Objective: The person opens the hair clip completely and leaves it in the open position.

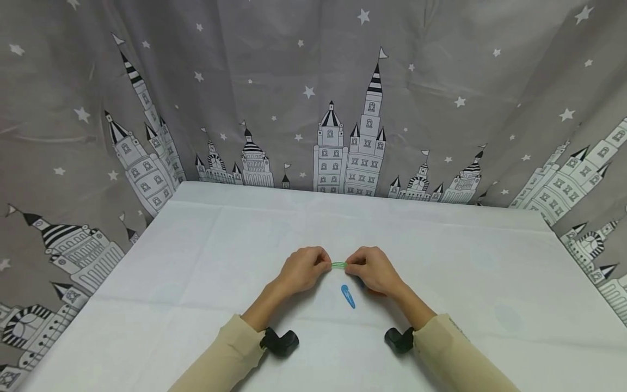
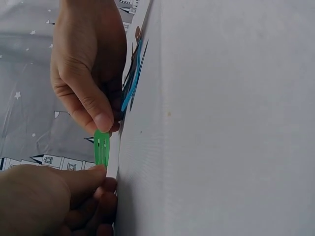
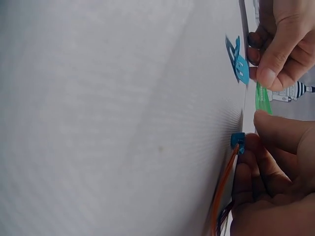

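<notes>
White table bears blue clip, orange clip.

Left sleeve and right sleeve both long, plain beige, kinda roomy, bit wrinkly toward wrists. Little line of darkish marks on right one, way too tiny to read. Left wrist cam and right wrist cam black, stubby, bent like pipe elbows, rounded ends. Left hand, right hand both bare.

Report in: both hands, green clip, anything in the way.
Left hand and right hand each pinching one end of green clip. Blue clip lying close by, seemingly not in the way. Orange item partly hidden by right hand.
</notes>
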`<state>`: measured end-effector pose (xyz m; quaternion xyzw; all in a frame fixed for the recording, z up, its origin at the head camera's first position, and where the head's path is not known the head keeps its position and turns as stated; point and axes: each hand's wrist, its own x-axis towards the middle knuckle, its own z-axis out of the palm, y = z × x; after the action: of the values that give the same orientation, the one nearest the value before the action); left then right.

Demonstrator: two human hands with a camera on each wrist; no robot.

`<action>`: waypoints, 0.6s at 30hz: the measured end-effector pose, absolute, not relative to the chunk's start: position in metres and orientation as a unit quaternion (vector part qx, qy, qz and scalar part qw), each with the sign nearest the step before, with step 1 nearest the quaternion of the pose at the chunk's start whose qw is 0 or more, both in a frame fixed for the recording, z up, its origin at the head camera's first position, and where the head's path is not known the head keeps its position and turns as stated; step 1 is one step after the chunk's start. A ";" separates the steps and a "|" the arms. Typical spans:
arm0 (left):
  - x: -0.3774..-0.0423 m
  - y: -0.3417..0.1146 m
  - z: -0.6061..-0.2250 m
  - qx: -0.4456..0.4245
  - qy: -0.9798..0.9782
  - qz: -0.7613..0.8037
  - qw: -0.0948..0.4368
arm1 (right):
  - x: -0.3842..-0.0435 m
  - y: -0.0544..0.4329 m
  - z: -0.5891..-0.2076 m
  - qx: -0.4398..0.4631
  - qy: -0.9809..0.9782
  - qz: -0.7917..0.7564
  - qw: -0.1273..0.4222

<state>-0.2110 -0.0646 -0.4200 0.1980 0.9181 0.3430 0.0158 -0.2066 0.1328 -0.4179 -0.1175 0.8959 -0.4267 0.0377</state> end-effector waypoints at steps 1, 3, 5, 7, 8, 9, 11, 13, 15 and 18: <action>-0.211 -0.064 -0.420 0.199 0.916 0.349 0.017 | -0.206 0.133 -0.418 -0.114 0.894 -0.431 0.041; -0.211 -0.064 -0.420 0.197 0.911 0.363 0.016 | -0.206 0.135 -0.418 -0.111 0.888 -0.443 0.049; -0.212 -0.064 -0.418 0.193 0.905 0.378 0.012 | -0.206 0.136 -0.417 -0.110 0.882 -0.455 0.055; -0.212 -0.065 -0.415 0.189 0.900 0.394 0.011 | -0.206 0.136 -0.415 -0.110 0.877 -0.465 0.060; -0.212 -0.066 -0.414 0.187 0.896 0.402 0.012 | -0.206 0.136 -0.413 -0.110 0.874 -0.470 0.063; -0.212 -0.067 -0.412 0.184 0.893 0.410 0.015 | -0.206 0.136 -0.412 -0.110 0.872 -0.473 0.066; -0.212 -0.069 -0.408 0.183 0.888 0.422 0.022 | -0.205 0.135 -0.409 -0.108 0.866 -0.482 0.073; -0.211 -0.071 -0.405 0.180 0.883 0.432 0.025 | -0.204 0.134 -0.405 -0.108 0.861 -0.490 0.078; -0.211 -0.074 -0.401 0.180 0.878 0.443 0.025 | -0.202 0.133 -0.402 -0.108 0.855 -0.500 0.080; -0.210 -0.076 -0.396 0.187 0.873 0.450 0.017 | -0.199 0.131 -0.398 -0.111 0.846 -0.516 0.080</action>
<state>-0.2097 -0.0755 -0.3960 0.1872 0.8729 0.4503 0.0173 -0.1993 0.1311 -0.3979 -0.1106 0.8457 -0.5159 0.0798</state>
